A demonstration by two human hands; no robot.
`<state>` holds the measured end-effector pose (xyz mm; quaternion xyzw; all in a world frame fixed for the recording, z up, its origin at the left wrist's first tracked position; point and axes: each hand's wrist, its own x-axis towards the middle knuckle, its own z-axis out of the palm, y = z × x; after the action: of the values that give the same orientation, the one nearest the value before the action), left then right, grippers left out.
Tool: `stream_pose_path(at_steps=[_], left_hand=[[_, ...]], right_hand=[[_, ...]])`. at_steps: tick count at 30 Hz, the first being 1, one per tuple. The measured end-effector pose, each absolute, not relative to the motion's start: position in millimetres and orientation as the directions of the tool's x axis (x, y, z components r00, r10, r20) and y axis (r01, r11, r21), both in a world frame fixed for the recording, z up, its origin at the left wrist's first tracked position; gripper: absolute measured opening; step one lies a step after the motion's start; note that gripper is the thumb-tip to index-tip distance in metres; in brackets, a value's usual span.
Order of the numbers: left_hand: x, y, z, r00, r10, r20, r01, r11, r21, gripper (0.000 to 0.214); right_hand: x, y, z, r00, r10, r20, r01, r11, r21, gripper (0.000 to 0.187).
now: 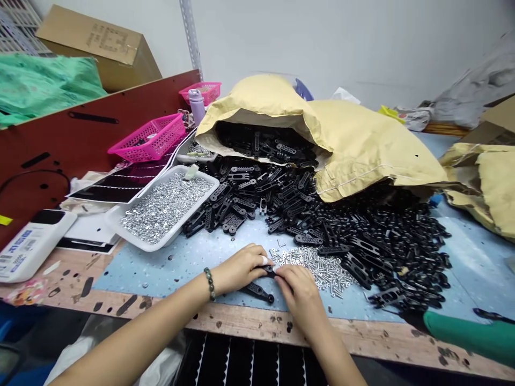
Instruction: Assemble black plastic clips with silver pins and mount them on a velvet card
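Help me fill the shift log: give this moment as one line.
left hand: pinching black part; right hand: pinching same part; close by: second black piece on blue sheet; beyond: loose screws

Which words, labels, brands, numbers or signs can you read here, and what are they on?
None reads clearly.
Brown rectangular cardboard box: dark printed lines, too blurred to read.
White rectangular case with blue markings: blue print and dark marks, too small and blurred to read.
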<state>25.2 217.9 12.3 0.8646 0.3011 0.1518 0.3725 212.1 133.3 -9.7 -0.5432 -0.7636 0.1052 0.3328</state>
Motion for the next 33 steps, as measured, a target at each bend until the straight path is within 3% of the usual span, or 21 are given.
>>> stream_pose_path(at_steps=[6, 16, 21, 33], left_hand=[[15.5, 224.5, 18.8, 0.817, 0.576, -0.034, 0.472, -0.633, 0.613, 0.029], [18.4, 232.2, 30.2, 0.840, 0.541, -0.052, 0.481, -0.696, 0.534, 0.026], [21.1, 236.7, 31.3, 0.857, 0.512, -0.049, 0.460, -0.720, 0.519, 0.024], [10.2, 232.3, 26.6, 0.854, 0.521, -0.018, 0.442, -0.706, 0.554, 0.026]], right_hand=[[199.5, 143.4, -16.5, -0.165, 0.882, 0.441, 0.774, 0.393, -0.496, 0.019], [199.4, 143.0, -15.0, -0.185, 0.886, 0.425, 0.743, 0.409, -0.530, 0.014], [197.9, 137.4, -19.8, -0.133, 0.885, 0.447, 0.729, 0.392, -0.561, 0.013], [191.4, 136.1, -17.7, -0.205, 0.856, 0.474, 0.764, 0.443, -0.469, 0.017]])
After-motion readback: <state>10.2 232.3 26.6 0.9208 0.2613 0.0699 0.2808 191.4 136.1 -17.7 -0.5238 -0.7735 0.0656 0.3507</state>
